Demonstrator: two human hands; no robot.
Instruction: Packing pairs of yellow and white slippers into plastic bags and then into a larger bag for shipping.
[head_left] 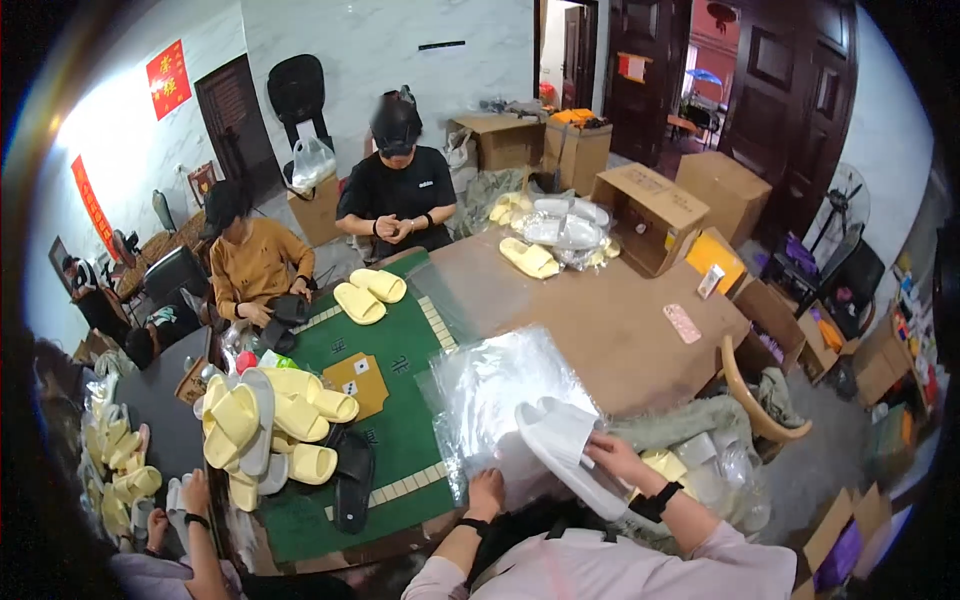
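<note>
My right hand (618, 458) grips a white slipper (565, 445) by its side and holds it tilted above the table's near edge. My left hand (487, 493) rests on a stack of clear plastic bags (495, 385) just below the slipper, fingers curled over the plastic. Both forearms come in from the lower edge in pale pink sleeves, each wrist with a dark band.
A green-topped table (400, 420) carries a heap of yellow, white and black slippers (275, 420) and one yellow pair (368, 293). Two people sit at the far side; another person's hands are at lower left. A brown table (610, 330) and cardboard boxes (650, 215) stand to the right.
</note>
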